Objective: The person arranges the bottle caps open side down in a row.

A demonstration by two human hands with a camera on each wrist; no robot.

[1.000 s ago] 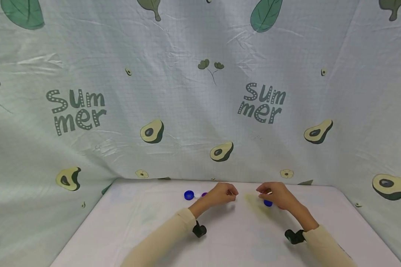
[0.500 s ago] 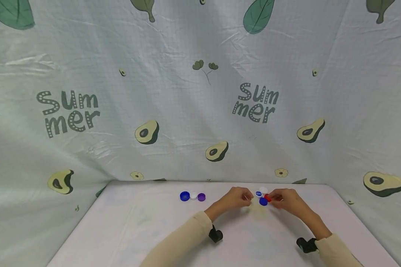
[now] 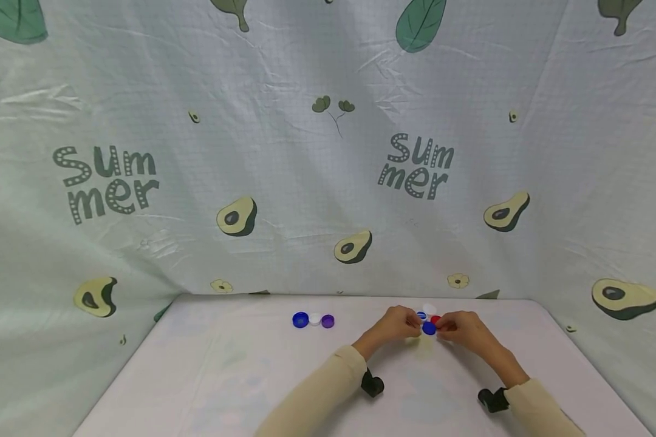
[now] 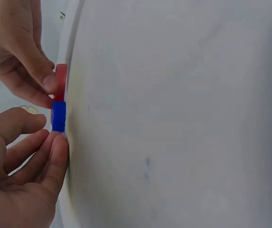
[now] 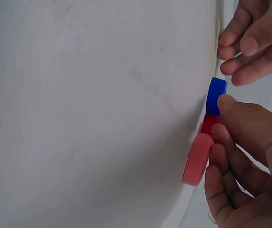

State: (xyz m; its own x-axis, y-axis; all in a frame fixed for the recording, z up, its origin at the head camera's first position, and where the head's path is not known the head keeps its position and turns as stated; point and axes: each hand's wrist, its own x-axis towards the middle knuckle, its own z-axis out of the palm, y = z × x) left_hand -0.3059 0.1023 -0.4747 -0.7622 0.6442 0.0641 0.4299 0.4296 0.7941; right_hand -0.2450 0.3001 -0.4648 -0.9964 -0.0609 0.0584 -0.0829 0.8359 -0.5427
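In the head view a blue bottle cap [image 3: 429, 328] lies at the far right of the table between my two hands. Behind it are a red cap [image 3: 435, 318], a white-and-blue cap [image 3: 421, 315] and a white cap [image 3: 429, 308]. My left hand [image 3: 400, 323] has its fingertips right at the blue cap's left edge, its fingers loosely bent. From the other side, my right hand [image 3: 463, 328] reaches in, its thumb touching the blue cap's rim [image 5: 215, 96] in the right wrist view. Its other fingers lie beside the red caps, where a lighter red cap [image 5: 197, 159] also shows.
A second row of caps sits further left: blue [image 3: 300, 320], white [image 3: 314, 320] and purple [image 3: 328, 321]. Behind the white table [image 3: 224, 376] hangs a printed cloth [image 3: 284, 152]. A black wrist camera [image 3: 372, 384] sticks out below the left sleeve.
My left hand has moved right, from near the purple cap to the blue one. The right hand has drawn back from over the right-hand caps, uncovering them, then come closer to the blue cap.
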